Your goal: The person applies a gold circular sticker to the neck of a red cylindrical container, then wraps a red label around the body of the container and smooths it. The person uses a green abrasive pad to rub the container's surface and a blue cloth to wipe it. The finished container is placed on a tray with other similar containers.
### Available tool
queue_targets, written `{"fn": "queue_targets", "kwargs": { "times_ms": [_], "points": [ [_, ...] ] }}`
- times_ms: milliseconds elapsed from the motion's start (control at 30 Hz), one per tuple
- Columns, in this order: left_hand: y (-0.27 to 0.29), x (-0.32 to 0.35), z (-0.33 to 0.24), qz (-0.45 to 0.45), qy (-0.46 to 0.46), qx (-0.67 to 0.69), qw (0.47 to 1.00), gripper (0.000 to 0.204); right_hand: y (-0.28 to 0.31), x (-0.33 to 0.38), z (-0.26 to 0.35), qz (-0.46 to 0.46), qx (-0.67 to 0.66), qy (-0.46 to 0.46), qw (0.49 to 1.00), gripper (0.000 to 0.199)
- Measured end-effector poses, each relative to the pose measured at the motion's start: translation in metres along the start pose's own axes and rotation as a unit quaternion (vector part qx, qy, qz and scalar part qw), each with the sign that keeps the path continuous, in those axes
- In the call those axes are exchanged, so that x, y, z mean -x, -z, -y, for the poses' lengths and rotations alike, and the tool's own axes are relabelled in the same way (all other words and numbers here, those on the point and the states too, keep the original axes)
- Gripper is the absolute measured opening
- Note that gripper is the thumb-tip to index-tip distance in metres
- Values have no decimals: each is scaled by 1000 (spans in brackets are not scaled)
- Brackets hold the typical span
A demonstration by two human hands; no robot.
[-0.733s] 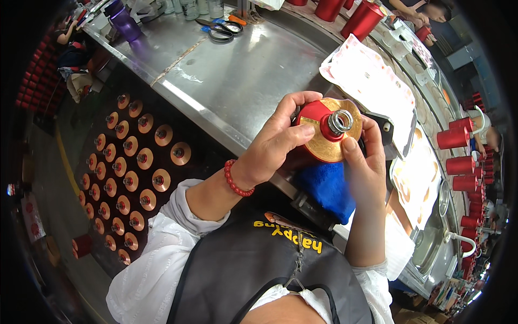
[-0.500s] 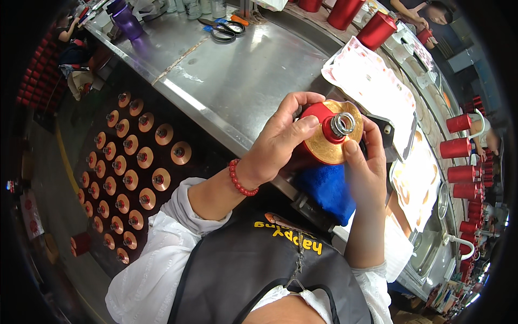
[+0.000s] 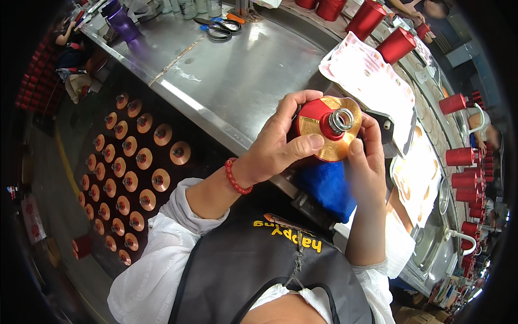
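Note:
A red bottle point(image 3: 303, 112) with a clear, ridged glass neck is tilted between my two hands, its mouth facing up toward me. Around the neck, a gold ring-shaped label point(image 3: 345, 147) covers much of the shoulder, and a wedge of bare red shows at the upper left. My left hand point(image 3: 280, 137) is closed round the left side, its thumb lying on the gold near the neck. On the other side my right hand point(image 3: 369, 154) grips the edge, thumb at the lower right and fingers partly hidden behind. Below the bottle lies a blue cloth point(image 3: 326, 189).
White label sheets point(image 3: 367, 70) lie beyond my right hand, with gold-patterned sheets point(image 3: 415, 178) nearer. Scissors point(image 3: 218, 29) and a purple bottle point(image 3: 121, 21) rest on the metal table point(image 3: 232, 75). Several gold-shouldered bottles point(image 3: 129, 181) stand at left. Red bottles point(image 3: 396, 46) line a conveyor; other people work beyond.
The bottle has turned between my hands, and more of the gold label's straight edge shows at left. My left thumb has slid down across the gold. Red bottles on the conveyor have shifted.

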State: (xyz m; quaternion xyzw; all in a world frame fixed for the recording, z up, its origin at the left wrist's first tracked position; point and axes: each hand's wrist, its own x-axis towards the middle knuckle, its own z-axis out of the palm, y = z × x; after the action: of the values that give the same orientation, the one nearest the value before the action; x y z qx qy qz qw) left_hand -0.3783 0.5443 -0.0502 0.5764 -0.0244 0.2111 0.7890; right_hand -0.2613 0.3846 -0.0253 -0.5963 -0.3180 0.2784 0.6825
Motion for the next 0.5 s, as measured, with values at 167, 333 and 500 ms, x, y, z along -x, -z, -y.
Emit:
{"fn": "queue_targets", "kwargs": {
  "times_ms": [167, 333, 500],
  "points": [
    [6, 0, 1, 22, 1, -36, 999, 74, -4, -1, 9, 14, 103, 22, 994, 64],
    [8, -6, -5, 36, 43, 1, 998, 75, -1, -3, 11, 20, 84, 3, 996, 64],
    [8, -9, -7, 44, 60, 94, 993, 69, 1, -2, 7, 12, 77, 5, 997, 65]
  ]
}}
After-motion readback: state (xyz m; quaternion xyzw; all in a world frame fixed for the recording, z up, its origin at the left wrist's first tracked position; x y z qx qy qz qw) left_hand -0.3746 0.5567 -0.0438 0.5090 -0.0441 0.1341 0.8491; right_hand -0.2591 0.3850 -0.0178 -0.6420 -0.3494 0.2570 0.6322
